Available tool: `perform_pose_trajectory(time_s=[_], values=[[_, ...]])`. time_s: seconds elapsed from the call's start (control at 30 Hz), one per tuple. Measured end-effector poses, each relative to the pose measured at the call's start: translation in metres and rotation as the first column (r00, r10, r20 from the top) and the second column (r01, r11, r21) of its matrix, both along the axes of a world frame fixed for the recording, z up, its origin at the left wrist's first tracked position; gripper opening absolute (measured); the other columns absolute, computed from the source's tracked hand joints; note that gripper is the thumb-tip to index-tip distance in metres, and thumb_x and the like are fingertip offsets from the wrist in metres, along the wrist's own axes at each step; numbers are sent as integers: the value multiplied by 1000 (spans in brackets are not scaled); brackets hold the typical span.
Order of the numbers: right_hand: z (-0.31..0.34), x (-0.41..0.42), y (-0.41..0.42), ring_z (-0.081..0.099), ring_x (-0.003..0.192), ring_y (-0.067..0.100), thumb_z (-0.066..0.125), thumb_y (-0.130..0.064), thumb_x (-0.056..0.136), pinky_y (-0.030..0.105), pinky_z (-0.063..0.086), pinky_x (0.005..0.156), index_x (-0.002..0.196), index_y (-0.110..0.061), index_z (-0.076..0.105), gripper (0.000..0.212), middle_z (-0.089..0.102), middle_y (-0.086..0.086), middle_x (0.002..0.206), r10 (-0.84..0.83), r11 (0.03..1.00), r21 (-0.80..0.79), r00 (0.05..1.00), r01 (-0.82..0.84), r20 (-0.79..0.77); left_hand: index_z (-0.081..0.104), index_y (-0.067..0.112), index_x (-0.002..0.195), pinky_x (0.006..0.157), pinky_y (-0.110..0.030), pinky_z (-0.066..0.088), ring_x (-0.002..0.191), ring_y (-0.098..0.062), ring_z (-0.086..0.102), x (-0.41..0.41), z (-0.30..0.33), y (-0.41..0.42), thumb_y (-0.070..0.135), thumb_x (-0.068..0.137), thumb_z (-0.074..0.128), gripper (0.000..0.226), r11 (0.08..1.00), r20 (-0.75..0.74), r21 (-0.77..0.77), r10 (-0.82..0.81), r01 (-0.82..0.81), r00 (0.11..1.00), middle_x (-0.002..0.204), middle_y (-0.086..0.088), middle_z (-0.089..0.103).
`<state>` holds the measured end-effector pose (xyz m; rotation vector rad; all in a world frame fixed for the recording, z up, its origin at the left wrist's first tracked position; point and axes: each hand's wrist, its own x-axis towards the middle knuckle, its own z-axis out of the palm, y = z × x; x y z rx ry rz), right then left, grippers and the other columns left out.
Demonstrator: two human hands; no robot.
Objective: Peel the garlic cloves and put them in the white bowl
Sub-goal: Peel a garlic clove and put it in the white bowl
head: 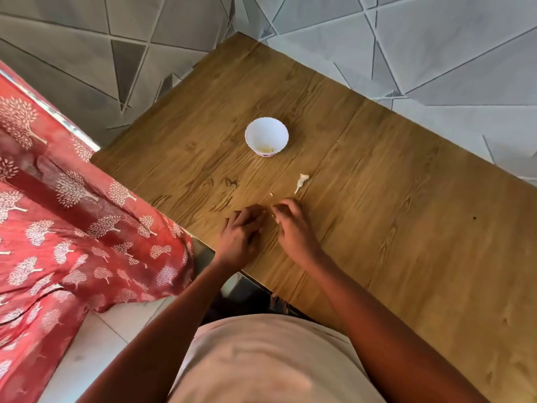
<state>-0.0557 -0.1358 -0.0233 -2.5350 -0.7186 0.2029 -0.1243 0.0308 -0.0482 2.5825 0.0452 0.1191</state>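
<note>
Head view: left hand (241, 228) and right hand (290, 219) low over the wooden table (406, 228), fingers curled, tips nearly meeting. Cannot tell what either pinches; something small and pale at right fingertips. White bowl (266, 136) further away, peeled garlic cloves (266, 148) inside. Garlic stem (301, 182) between bowl and hands.
</note>
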Motion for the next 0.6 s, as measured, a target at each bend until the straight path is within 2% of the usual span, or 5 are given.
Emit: perform_pose_trajectory(time_s=[0.07, 0.13, 0.3, 0.47, 0.6], values=[[-3, -7, 3, 43, 132, 28, 64, -4, 89, 40, 48, 105, 129, -14, 66, 42, 43, 7, 144, 37, 998, -42, 999, -36, 9, 64, 25, 137, 98, -40, 42, 126, -21, 49, 2, -1, 3, 16, 92, 61, 46, 995, 0, -97, -11, 11, 1000, 146, 6, 50], [-7, -14, 3, 41, 134, 25, 66, -7, 91, 39, 48, 106, 129, -13, 67, 38, 44, 5, 144, 10, 1000, 2, 1000, -10, -28, 66, 14, 135, 105, -38, 47, 128, -16, 52, 6, 2, 11, 9, 90, 62, 45, 946, -1, -325, -15, 14, 1000, 141, 2, 53], [0, -14, 21, 52, 117, 18, 74, -11, 89, 40, 54, 96, 127, -12, 68, 38, 59, 4, 122, -250, 939, 210, 960, 272, -125, 68, 10, 128, 100, -8, 41, 120, 13, 52, 17, 20, 32, -14, 83, 67, 51, 821, -49, -569, -90, 46, 995, 130, 2, 59], [-2, -13, 40, 62, 104, 17, 75, -14, 86, 46, 56, 88, 114, -16, 74, 28, 67, 2, 108, -329, 928, 167, 943, 332, -45, 73, 16, 124, 106, -32, 46, 123, -16, 58, 24, 16, 39, -8, 72, 60, 59, 716, -161, -698, -172, 11, 972, 128, -4, 63], [-1, -15, 44, 64, 96, 16, 71, -14, 91, 43, 57, 82, 107, -15, 76, 17, 69, 3, 102, -393, 907, 147, 918, 396, -50, 72, 17, 125, 105, -24, 42, 121, -9, 55, 27, 17, 44, -1, 65, 57, 64, 697, -223, -717, -216, -10, 951, 124, 1, 62]])
